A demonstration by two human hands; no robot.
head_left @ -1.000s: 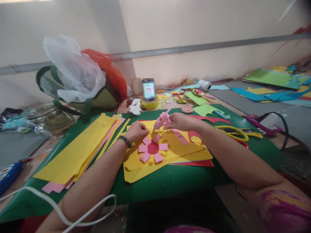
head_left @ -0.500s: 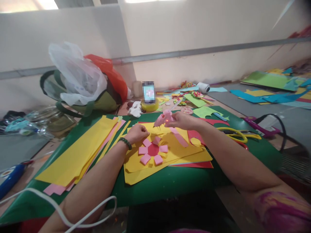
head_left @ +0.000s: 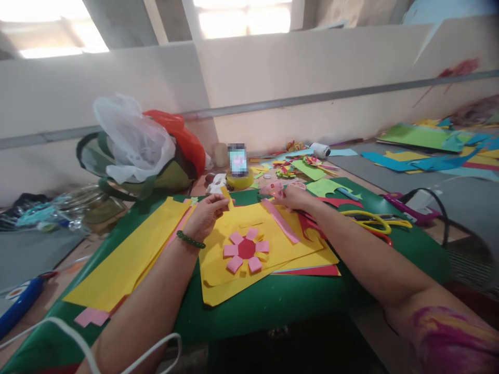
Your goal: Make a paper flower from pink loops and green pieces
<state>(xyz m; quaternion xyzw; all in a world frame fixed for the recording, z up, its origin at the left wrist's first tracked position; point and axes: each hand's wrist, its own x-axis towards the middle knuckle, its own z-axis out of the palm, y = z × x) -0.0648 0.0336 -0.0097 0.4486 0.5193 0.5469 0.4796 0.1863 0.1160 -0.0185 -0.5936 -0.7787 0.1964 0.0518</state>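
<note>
My left hand [head_left: 210,212] is closed, pinching a narrow yellow paper strip [head_left: 226,197] upright between thumb and fingers. My right hand [head_left: 293,197] is closed round a small pink glue gun [head_left: 273,188], low over the far edge of the paper stack. Its tip and handle are partly hidden. Below and between my hands lies a paper flower with a red centre [head_left: 247,249] and pink petals [head_left: 234,265], with yellow pieces showing between some of them. It rests on yellow paper sheets [head_left: 218,291]. A pink strip [head_left: 281,221] lies near my right wrist.
Long yellow sheets [head_left: 128,254] lie left on the green mat [head_left: 249,322]. Yellow-handled scissors [head_left: 374,221] sit by my right forearm. A phone [head_left: 238,160] stands behind on a yellow tape roll [head_left: 239,181]. A bag [head_left: 156,174] is at back left; a white cable [head_left: 78,337] crosses the front left.
My left hand has moved left and lifted, showing the yellow strip. My right hand has lowered the glue gun away from the flower, to the right. The camera view has tilted up.
</note>
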